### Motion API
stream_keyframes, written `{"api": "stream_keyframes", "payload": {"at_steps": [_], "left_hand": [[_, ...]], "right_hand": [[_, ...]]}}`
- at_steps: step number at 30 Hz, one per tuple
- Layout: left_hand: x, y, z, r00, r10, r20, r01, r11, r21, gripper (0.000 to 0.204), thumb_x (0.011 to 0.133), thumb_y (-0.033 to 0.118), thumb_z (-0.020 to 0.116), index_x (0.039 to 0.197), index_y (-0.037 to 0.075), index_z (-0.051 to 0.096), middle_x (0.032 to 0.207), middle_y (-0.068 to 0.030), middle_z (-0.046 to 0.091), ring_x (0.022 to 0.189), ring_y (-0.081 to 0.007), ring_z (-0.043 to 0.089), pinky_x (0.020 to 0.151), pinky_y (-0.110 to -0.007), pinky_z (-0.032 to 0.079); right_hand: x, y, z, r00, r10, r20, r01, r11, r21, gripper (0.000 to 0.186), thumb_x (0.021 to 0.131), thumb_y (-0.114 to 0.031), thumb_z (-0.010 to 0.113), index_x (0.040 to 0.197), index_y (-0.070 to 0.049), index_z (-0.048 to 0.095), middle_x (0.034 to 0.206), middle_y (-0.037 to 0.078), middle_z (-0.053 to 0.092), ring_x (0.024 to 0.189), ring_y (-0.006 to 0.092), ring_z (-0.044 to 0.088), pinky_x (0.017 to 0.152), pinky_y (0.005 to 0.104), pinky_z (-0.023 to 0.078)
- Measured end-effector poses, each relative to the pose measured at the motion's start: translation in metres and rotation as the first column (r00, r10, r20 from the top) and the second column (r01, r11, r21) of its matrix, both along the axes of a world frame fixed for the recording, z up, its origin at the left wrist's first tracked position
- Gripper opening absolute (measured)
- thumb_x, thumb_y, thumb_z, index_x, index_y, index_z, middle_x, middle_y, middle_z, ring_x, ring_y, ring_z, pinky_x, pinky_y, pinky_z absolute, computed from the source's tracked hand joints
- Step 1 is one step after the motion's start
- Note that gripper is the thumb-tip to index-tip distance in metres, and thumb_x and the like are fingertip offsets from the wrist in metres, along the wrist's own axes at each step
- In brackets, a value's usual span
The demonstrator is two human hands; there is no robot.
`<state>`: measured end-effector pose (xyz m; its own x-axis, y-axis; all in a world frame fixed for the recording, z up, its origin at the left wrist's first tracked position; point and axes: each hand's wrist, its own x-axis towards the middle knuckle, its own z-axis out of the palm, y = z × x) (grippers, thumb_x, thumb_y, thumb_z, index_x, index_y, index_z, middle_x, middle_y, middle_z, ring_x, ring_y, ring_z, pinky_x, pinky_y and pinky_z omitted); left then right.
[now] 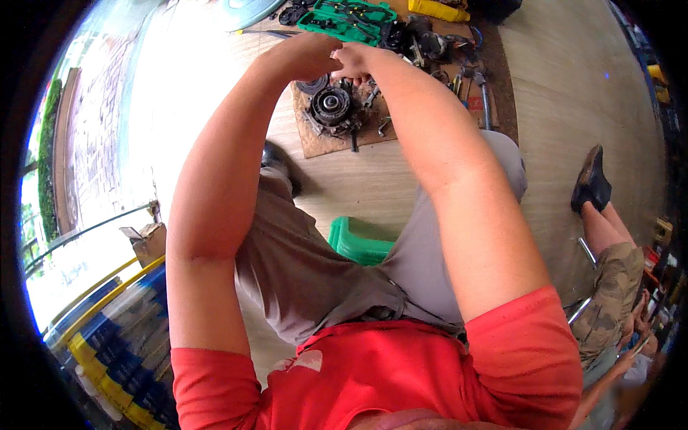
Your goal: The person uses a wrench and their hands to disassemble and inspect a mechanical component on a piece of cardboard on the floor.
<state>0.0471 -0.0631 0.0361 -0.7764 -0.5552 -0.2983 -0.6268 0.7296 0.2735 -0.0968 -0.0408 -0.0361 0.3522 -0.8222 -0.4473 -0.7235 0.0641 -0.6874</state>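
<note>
Both my hands meet at the far side of a brown board, above a round dark motor part (pixel 331 106) with a ringed metal hub. The fingers of my left hand (pixel 314 56) bend inward and come up against my right hand. My right hand (pixel 353 63) is closed, its fingers curled downward. Whatever lies between the fingers is too small and covered to make out. Just under my left hand, a dark ring-shaped part (pixel 313 84) shows beside the motor part. Small metal pieces (pixel 371 94) lie close by on the board.
Past my hands lies an open green tool case (pixel 347 20), with a yellow case (pixel 438 9) to its right. A hammer (pixel 484 97) and loose parts rest on the board (pixel 309 140). A green stool (pixel 358 244) is beneath me. At right, another person's leg (pixel 608 226) shows.
</note>
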Motion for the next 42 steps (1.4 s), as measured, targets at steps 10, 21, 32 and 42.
{"api": "stream_keyframes", "payload": {"at_steps": [10, 21, 32, 42], "left_hand": [[0.0, -0.006, -0.013, 0.999, -0.036, -0.01, 0.035, 0.998, -0.054, 0.04, 0.083, 0.022, 0.063, 0.12, 0.006, 0.056, 0.115, -0.0166, 0.06, 0.107, -0.0325, 0.056, 0.09, -0.04, 0.045], [0.0, -0.005, -0.007, 1.0, -0.003, -0.02, 0.002, 0.998, -0.057, 0.04, 0.083, 0.023, 0.064, 0.119, 0.006, 0.057, 0.114, -0.0164, 0.061, 0.104, -0.0336, 0.057, 0.088, -0.041, 0.046], [0.002, 0.002, 0.002, 0.998, -0.042, 0.035, 0.046, 0.989, -0.139, 0.041, 0.081, 0.029, 0.066, 0.116, 0.007, 0.06, 0.099, -0.0176, 0.065, 0.091, -0.034, 0.063, 0.079, -0.043, 0.05], [-0.004, -0.004, -0.003, 0.993, -0.017, 0.116, 0.029, 0.995, -0.097, 0.033, 0.082, 0.031, 0.063, 0.105, 0.008, 0.065, 0.097, -0.016, 0.066, 0.09, -0.0321, 0.062, 0.075, -0.041, 0.049]], "right_hand": [[-0.002, -0.008, -0.018, 0.981, 0.155, -0.118, -0.181, 0.949, -0.26, 0.04, 0.082, -0.017, 0.064, 0.114, 0.002, 0.05, 0.09, 0.014, 0.065, 0.074, 0.0239, 0.065, 0.063, 0.0349, 0.054], [-0.007, -0.033, -0.08, 0.981, 0.063, -0.184, -0.157, 0.818, -0.554, 0.026, 0.089, -0.025, 0.052, 0.105, -0.006, 0.058, 0.095, 0.015, 0.064, 0.09, 0.0291, 0.061, 0.076, 0.039, 0.048], [-0.004, -0.025, -0.051, 0.99, 0.076, -0.118, -0.109, 0.946, -0.305, 0.034, 0.077, -0.017, 0.066, 0.109, -0.006, 0.062, 0.089, 0.018, 0.065, 0.082, 0.0284, 0.063, 0.072, 0.038, 0.049], [-0.006, -0.017, -0.043, 0.88, 0.035, -0.474, -0.256, 0.874, -0.413, 0.027, 0.079, -0.013, 0.06, 0.103, -0.001, 0.064, 0.106, 0.02, 0.063, 0.099, 0.0338, 0.06, 0.083, 0.042, 0.05]]}}
